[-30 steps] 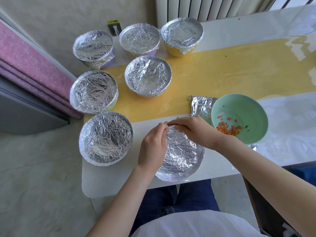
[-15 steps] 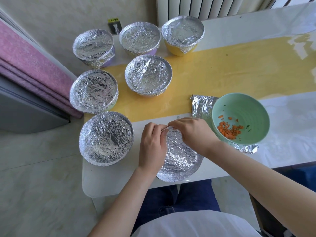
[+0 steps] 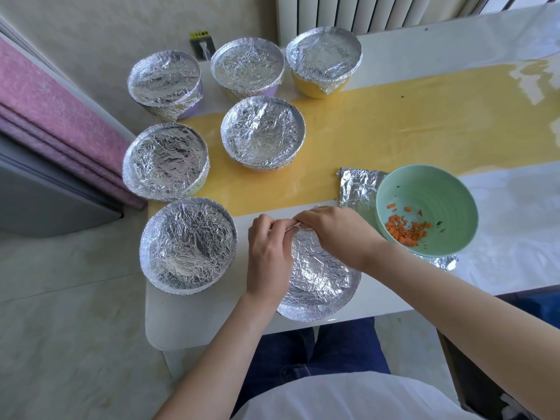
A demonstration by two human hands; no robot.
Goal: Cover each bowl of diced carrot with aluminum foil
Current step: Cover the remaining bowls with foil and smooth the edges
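while the left hand (image 3: 266, 253) and right hand (image 3: 333, 231) are both pinching the foil (image 3: 318, 274) at the far rim of the nearest bowl (image 3: 315, 313), i'm seeing the green bowl (image 3: 430, 189) sitting uncovered just right of it on a foil sheet (image 3: 357, 186) — diced carrot (image 3: 406, 233) lying inside; six wrapped bowls (image 3: 188, 247) are standing to the left.
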